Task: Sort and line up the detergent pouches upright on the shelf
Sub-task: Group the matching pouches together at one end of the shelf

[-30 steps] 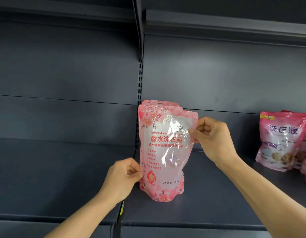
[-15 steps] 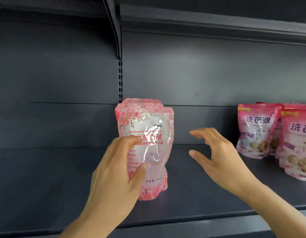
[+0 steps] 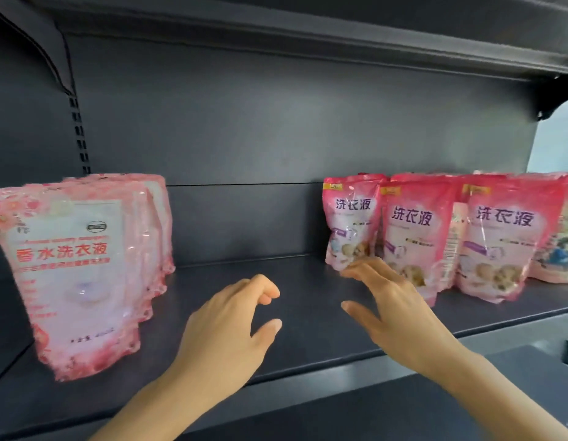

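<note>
- Left hand (image 3: 225, 332) over the shelf (image 3: 308, 338) front edge, fingers loosely curled, holding nothing;
- Right hand (image 3: 394, 316) spread, empty, fingertips at the pink pouches (image 3: 413, 230) standing right;
- Floral pouches (image 3: 72, 268) upright at the left end.

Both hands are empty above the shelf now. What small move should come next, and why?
Probably the right hand should close on the leftmost darker pink pouch. Its fingers already reach that pouch's lower edge, and it leans. The pale floral pouches at left stand upright in a row; the left hand holds nothing.
</note>
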`<state>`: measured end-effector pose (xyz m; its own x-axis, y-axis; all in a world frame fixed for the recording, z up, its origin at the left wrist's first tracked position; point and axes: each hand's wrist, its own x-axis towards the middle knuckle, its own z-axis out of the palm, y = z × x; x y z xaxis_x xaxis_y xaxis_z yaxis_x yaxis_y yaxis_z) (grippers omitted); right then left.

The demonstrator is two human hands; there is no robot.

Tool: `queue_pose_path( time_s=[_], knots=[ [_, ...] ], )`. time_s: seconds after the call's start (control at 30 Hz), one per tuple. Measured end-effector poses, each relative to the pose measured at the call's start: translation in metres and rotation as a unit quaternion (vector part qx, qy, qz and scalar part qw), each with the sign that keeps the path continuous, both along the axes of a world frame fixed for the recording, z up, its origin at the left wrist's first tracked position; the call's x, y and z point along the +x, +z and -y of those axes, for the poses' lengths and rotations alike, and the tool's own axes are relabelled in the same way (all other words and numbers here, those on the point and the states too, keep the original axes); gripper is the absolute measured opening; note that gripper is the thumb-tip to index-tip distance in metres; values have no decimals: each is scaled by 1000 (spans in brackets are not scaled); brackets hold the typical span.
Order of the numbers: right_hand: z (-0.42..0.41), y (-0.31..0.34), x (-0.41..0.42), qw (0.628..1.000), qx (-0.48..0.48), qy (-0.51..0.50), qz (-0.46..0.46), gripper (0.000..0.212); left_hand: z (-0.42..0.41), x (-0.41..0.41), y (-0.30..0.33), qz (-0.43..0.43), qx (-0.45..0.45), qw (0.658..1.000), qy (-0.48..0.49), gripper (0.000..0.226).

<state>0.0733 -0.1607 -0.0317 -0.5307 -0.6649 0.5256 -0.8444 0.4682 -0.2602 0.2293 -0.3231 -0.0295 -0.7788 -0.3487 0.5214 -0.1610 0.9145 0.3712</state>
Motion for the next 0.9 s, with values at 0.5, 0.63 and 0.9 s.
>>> queue_pose_path(
  time_s=[0.5,0.63,0.9],
  knots=[
    [-156,5,-127,990,-111,-88,15,34,-134,-147,20,-12,-10,997,-80,27],
    [-184,11,-144,982,-136,-129,27,33,-155,-178,34,-26,-29,991,-129,29],
    [-232,29,-172,964,-156,-213,26,29,-193,-239,60,-48,-77,969,-228,32]
  ],
)
